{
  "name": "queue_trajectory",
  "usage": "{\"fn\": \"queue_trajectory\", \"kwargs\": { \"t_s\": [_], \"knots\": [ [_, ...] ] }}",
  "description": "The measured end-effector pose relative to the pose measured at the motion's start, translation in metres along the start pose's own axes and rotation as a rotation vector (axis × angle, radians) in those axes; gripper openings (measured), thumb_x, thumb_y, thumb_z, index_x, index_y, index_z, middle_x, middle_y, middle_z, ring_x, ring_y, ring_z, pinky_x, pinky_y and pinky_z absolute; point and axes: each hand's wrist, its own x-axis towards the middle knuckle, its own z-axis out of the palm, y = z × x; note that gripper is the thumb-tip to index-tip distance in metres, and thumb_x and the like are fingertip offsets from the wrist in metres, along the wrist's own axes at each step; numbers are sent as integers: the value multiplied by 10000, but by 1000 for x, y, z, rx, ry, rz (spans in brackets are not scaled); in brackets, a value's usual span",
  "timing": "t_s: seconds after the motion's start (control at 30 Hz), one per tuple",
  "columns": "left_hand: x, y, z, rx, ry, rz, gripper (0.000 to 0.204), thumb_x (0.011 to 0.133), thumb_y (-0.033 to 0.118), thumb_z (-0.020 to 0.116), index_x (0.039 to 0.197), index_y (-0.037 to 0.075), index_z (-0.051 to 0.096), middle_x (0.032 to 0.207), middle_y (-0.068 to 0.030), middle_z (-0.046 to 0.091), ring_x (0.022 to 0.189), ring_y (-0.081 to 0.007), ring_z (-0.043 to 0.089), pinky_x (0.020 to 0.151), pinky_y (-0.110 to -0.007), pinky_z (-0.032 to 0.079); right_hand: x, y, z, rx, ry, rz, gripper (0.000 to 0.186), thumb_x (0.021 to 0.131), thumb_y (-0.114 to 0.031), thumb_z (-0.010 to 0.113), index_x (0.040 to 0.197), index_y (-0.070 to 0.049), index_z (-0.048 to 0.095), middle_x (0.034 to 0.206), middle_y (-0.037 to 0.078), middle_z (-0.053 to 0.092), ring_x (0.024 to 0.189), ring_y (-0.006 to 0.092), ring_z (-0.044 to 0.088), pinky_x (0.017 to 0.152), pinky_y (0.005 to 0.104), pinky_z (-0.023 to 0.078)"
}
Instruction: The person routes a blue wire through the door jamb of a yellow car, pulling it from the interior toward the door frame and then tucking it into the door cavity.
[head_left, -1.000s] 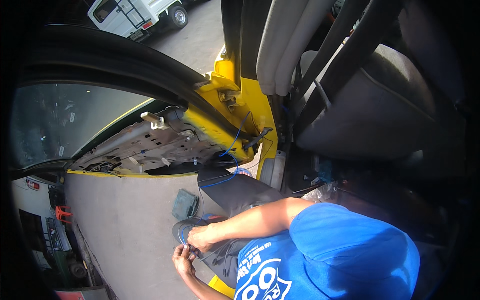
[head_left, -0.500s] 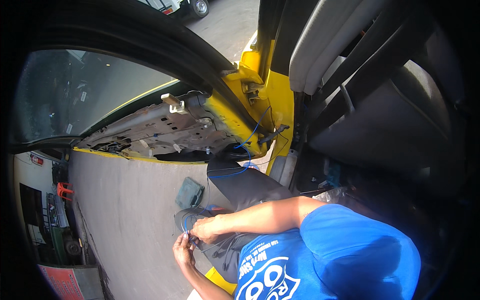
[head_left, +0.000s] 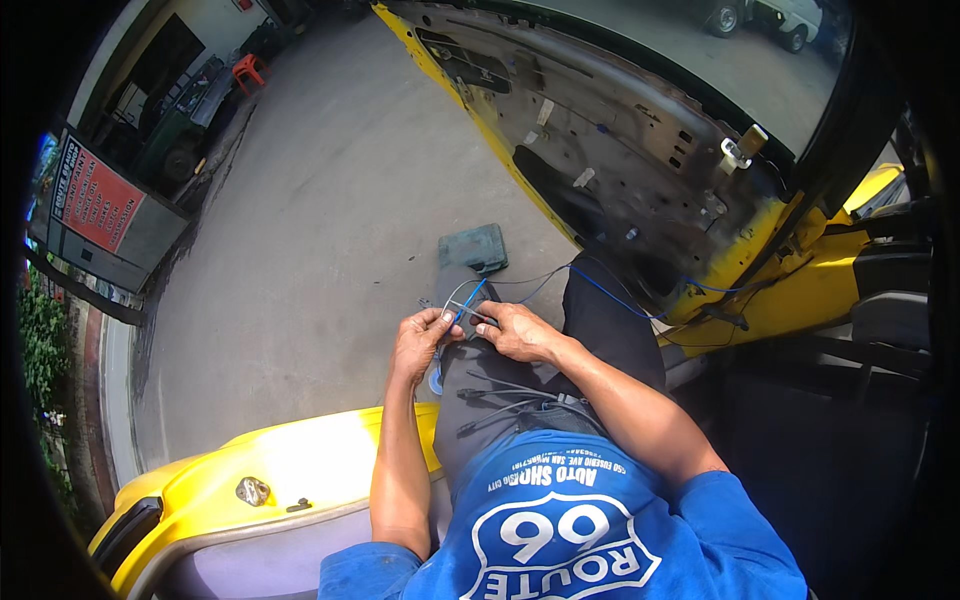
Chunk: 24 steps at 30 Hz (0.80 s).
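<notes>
Over my legs, both hands are close together at a crossing of thin wires. My left hand (head_left: 424,338) is closed, its thumb and fingertips pinching the wires. My right hand (head_left: 515,331) is closed on a dark grey wire (head_left: 470,310) whose length crosses toward the left fingers. A blue wire (head_left: 610,290) runs from the opened car door to the hands. Its short bright stretch (head_left: 472,298) rises between the fingertips. Several grey cables (head_left: 520,392) lie across my lap below the hands. Whether the wires are joined at the fingertips is too small to tell.
A yellow car door (head_left: 640,140) stands open with its inner panel bare. A green case (head_left: 473,248) lies on the concrete floor (head_left: 300,200) past my knee. Yellow bodywork (head_left: 300,450) with a door latch is at the lower left. A red stool (head_left: 249,71) stands far off.
The view has swung, so the door now appears at the upper right and my hands near the middle. Both hands stay close together on the wires.
</notes>
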Motion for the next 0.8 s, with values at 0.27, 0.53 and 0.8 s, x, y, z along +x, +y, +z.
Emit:
{"fn": "queue_trajectory", "kwargs": {
  "t_s": [0.27, 0.53, 0.8],
  "knots": [
    [1, 0, 15, -164, 77, 75, 206, 972, 187, 746, 1036, -9, 739, 875, -51, 728, 773, -132, 669, 760, -276, 546, 1, 2, -4, 113, -78, -33, 400, 1062, -240, 569, 1356, 32, 570, 1266, 289, 672, 1234, 418, 635, 1018, 478, 487],
    [3, 0, 13, -71, 63, 67, 159, 912, 150, 743, 918, -7, 761, 778, -26, 676, 698, -106, 578, 674, -262, 457, 2, 2, 4, 252, -144, 37, 369, 1090, -241, 557, 1362, 8, 566, 1161, 174, 701, 1064, 266, 671, 933, 390, 522],
    [5, -5, 18, -565, 1, 65, 211, 987, 220, 729, 995, 9, 733, 851, -19, 691, 766, -103, 619, 740, -268, 510, 5, -2, 16, 430, -25, -36, 275, 1056, -223, 628, 1217, 0, 641, 930, 41, 681, 811, 127, 616, 769, 324, 531]
  ]
}}
